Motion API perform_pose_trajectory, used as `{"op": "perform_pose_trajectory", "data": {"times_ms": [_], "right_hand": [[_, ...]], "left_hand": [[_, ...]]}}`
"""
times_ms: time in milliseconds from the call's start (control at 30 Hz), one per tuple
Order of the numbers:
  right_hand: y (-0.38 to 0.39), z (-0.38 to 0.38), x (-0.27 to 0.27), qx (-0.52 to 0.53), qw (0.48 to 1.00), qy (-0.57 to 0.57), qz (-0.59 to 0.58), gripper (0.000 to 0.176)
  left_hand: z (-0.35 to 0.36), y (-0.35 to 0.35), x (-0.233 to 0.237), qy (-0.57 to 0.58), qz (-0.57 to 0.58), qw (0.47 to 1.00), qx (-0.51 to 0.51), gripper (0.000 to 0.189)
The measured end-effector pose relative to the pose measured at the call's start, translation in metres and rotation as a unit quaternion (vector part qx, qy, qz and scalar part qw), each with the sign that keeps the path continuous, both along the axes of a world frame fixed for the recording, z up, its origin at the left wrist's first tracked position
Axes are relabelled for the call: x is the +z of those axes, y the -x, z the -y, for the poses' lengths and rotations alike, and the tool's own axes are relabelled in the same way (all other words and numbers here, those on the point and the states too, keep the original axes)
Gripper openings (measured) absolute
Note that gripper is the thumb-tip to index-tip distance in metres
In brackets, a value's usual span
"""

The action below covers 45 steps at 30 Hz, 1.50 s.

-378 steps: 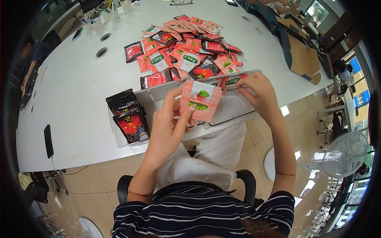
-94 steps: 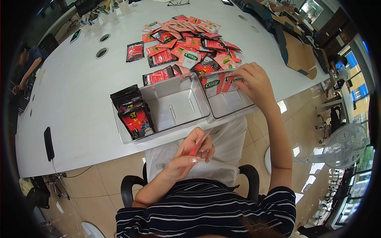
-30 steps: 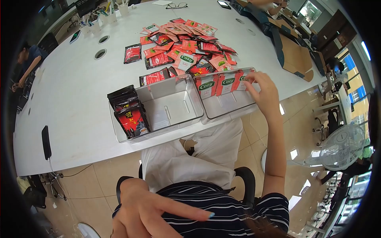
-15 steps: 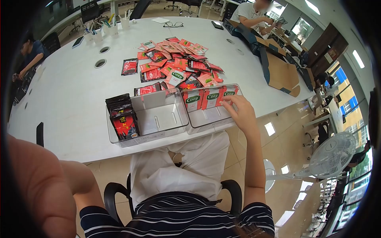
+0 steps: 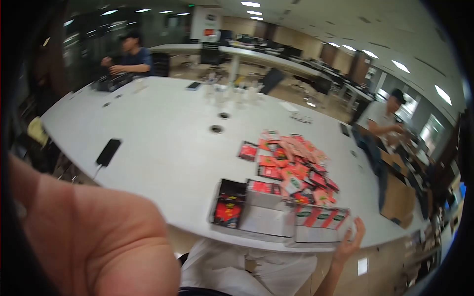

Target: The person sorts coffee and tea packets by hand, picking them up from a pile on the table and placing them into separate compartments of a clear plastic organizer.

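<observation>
My right hand (image 5: 349, 240) sits at the right end of the clear bin (image 5: 269, 223), fingers spread, holding nothing. My left hand (image 5: 98, 241) looms blurred left of it; I cannot tell its fingers' state.

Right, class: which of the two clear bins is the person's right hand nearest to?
The bin on the right, holding the upright red-and-green sachets; the right hand is at its end. The other bin holds black-and-red packets.
</observation>
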State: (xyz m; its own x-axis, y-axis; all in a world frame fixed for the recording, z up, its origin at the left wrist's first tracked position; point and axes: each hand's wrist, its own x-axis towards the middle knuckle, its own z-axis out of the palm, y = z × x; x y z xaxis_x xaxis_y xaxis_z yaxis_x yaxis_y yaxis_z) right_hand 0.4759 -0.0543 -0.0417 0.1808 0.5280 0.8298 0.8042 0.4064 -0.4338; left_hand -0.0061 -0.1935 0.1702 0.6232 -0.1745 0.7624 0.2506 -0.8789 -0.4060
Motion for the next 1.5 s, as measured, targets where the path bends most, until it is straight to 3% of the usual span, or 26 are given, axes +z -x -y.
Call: {"op": "perform_pose_trajectory", "data": {"times_ms": [67, 200, 300, 433, 567, 700, 767, 800, 867, 967, 1033, 1200, 1333, 1433, 1500], "right_hand": [[-0.012, -0.014, -0.020, 0.095, 0.981, -0.001, -0.171, 0.042], [-0.020, -0.026, -0.029, 0.235, 0.863, 0.091, -0.437, 0.062], [-0.039, -0.033, -0.039, 0.280, 0.852, 0.121, -0.425, 0.067], [-0.021, -0.031, -0.031, 0.250, 0.865, 0.100, -0.423, 0.066], [-0.031, -0.027, -0.032, 0.226, 0.881, 0.152, -0.387, 0.064], [-0.030, -0.029, -0.038, 0.213, 0.881, 0.147, -0.397, 0.063], [-0.028, -0.028, -0.036, 0.203, 0.884, 0.142, -0.397, 0.061], [-0.030, -0.028, -0.036, 0.206, 0.884, 0.139, -0.397, 0.061], [-0.030, -0.028, -0.039, 0.211, 0.882, 0.133, -0.400, 0.061], [-0.028, -0.029, -0.038, 0.183, 0.888, 0.127, -0.402, 0.058], [-0.029, -0.030, -0.038, 0.175, 0.890, 0.128, -0.402, 0.056], [-0.027, -0.028, -0.036, 0.171, 0.889, 0.132, -0.403, 0.058], [-0.030, -0.029, -0.038, 0.173, 0.889, 0.131, -0.404, 0.058], [-0.029, -0.029, -0.036, 0.168, 0.890, 0.132, -0.402, 0.057], [-0.029, -0.029, -0.037, 0.166, 0.892, 0.131, -0.399, 0.056]], "left_hand": [[0.013, 0.005, 0.005, -0.011, 0.005, 1.000, 0.023, 0.036], [0.015, -0.002, 0.012, -0.037, 0.018, 0.998, 0.038, 0.035], [0.006, -0.010, 0.011, -0.073, 0.028, 0.996, 0.035, 0.034], [-0.017, -0.019, 0.013, -0.138, 0.063, 0.987, 0.053, 0.032], [-0.051, -0.024, 0.009, -0.205, 0.119, 0.968, 0.076, 0.031], [-0.088, -0.031, -0.006, -0.197, 0.161, 0.961, 0.108, 0.029], [-0.115, -0.039, -0.024, -0.119, 0.179, 0.966, 0.143, 0.029], [-0.133, -0.052, -0.038, -0.054, 0.214, 0.962, 0.163, 0.018], [-0.165, -0.048, -0.062, 0.143, 0.163, 0.954, 0.209, 0.020], [-0.217, -0.041, -0.105, 0.418, 0.061, 0.866, 0.267, 0.027], [-0.261, -0.027, -0.139, 0.463, 0.008, 0.853, 0.239, 0.036], [-0.342, -0.025, -0.215, 0.383, -0.066, 0.876, 0.285, 0.045], [-0.365, -0.047, -0.223, 0.342, -0.131, 0.844, 0.392, 0.040], [-0.375, -0.049, -0.227, 0.227, -0.184, 0.871, 0.396, 0.034], [-0.375, -0.047, -0.222, 0.248, -0.203, 0.843, 0.432, 0.032]]}}
